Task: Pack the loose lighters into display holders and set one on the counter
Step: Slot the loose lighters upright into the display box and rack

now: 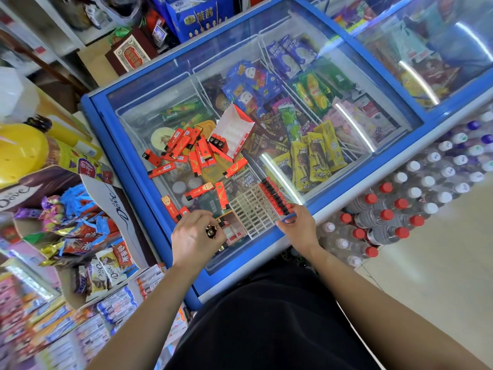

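Several loose orange lighters [186, 153] lie scattered on the glass lid of a blue chest freezer [128, 166]. A clear plastic grid holder [253, 212] sits near the front edge, with one row of lighters [276, 194] standing along its far right side. My right hand [296, 222] grips the grid holder's near right corner. My left hand [194, 236] is closed around a few lighters, metal tops up, just above a small red-and-white box [232, 231]. A second red-and-white cardboard display box [234, 132] lies open further back, with a few lighters in it.
Ice cream packets fill the freezer under the glass. Shrink-wrapped water bottles [394, 209] are stacked on the right. Chocolate and candy displays [88, 236] crowd the left. A yellow bottle [21, 150] stands at far left. Boxes sit on the floor behind the freezer.
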The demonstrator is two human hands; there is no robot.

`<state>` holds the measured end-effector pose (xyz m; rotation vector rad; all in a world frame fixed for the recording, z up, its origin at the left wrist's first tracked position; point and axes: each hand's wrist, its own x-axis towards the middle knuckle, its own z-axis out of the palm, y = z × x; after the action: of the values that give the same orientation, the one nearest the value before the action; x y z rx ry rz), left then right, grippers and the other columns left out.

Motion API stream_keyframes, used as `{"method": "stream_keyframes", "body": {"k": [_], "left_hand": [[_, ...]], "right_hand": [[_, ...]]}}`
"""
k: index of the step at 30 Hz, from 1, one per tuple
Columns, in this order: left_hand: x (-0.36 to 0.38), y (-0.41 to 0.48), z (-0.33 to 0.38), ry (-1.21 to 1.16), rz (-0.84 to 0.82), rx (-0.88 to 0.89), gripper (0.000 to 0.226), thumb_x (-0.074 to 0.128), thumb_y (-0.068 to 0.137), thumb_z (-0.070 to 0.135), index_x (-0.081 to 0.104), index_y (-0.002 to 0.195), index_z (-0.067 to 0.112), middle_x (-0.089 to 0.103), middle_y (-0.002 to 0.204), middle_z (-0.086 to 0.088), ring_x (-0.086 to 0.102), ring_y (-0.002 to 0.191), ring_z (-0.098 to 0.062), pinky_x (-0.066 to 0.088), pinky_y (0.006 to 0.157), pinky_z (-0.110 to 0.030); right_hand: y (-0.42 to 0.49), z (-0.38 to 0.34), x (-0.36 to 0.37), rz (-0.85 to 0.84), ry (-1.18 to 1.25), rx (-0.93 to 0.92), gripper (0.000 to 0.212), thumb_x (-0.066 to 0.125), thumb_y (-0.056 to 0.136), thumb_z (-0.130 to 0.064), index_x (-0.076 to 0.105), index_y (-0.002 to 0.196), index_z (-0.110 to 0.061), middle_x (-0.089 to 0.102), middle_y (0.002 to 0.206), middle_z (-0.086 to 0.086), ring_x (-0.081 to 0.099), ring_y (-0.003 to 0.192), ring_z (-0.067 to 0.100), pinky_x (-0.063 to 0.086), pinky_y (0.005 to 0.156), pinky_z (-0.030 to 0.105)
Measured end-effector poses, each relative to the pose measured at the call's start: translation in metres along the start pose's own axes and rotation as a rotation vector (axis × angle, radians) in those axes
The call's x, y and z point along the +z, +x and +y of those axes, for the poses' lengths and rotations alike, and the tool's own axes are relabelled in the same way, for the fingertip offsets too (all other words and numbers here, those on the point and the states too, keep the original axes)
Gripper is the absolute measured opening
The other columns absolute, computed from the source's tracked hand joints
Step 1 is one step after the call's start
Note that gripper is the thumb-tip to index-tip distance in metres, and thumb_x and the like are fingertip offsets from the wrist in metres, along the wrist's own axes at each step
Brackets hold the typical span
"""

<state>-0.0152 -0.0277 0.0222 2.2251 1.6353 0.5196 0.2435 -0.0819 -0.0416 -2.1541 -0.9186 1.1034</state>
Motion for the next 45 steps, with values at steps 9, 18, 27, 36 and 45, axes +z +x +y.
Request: {"method": "stream_keyframes", "body": {"k": [9, 18, 27, 36, 45], "left_hand": [[0.004, 0.004, 0.0, 0.147, -0.078, 0.052, 0.012, 0.078, 0.061, 0.012, 0.07, 0.07, 0.011, 0.07, 0.076, 0.002, 0.064, 0.077, -0.025, 0.054, 0.064, -0.035], [0.003, 0.021, 0.015, 0.2, -0.308, -0.082, 0.008, 0.079, 0.065, 0.014, 0.071, 0.065, 0.014, 0.068, 0.073, 0.001, 0.063, 0.077, -0.027, 0.052, 0.074, -0.038], [0.001, -0.003, 0.003, -0.109, -0.224, -0.239, 0.032, 0.072, 0.088, 0.024, 0.065, 0.119, 0.024, 0.07, 0.111, 0.01, 0.064, 0.101, -0.012, 0.044, 0.081, -0.026], [0.003, -0.001, 0.001, -0.235, -0.312, -0.337, 0.029, 0.07, 0.094, 0.03, 0.069, 0.123, 0.028, 0.066, 0.123, 0.017, 0.067, 0.095, -0.007, 0.048, 0.086, -0.022], [0.0, 0.014, -0.019, -0.573, -0.284, -0.572, 0.011, 0.073, 0.092, 0.029, 0.076, 0.103, 0.032, 0.075, 0.096, 0.018, 0.069, 0.091, 0.001, 0.055, 0.088, -0.025]], "right_hand": [[0.001, 0.005, 0.007, 0.04, -0.011, -0.039, 0.03, 0.08, 0.084, -0.019, 0.058, 0.103, -0.026, 0.056, 0.107, -0.003, 0.06, 0.078, 0.007, 0.041, 0.069, 0.01], [0.003, 0.009, 0.007, 0.045, -0.026, -0.063, 0.03, 0.082, 0.083, -0.019, 0.061, 0.104, -0.024, 0.055, 0.105, -0.006, 0.059, 0.074, 0.003, 0.042, 0.066, 0.004], [-0.006, 0.01, 0.01, 0.039, -0.001, -0.091, 0.038, 0.084, 0.081, -0.023, 0.054, 0.106, -0.028, 0.048, 0.1, -0.013, 0.054, 0.079, 0.007, 0.043, 0.068, 0.006], [0.018, 0.012, 0.009, 0.198, -0.061, -0.03, 0.045, 0.076, 0.088, -0.036, 0.061, 0.123, -0.012, 0.053, 0.106, -0.006, 0.055, 0.103, 0.022, 0.05, 0.094, 0.041], [0.026, -0.02, -0.007, 0.278, 0.104, 0.149, 0.026, 0.076, 0.089, -0.032, 0.062, 0.102, -0.014, 0.063, 0.09, 0.0, 0.062, 0.087, 0.022, 0.05, 0.082, 0.037]]}}
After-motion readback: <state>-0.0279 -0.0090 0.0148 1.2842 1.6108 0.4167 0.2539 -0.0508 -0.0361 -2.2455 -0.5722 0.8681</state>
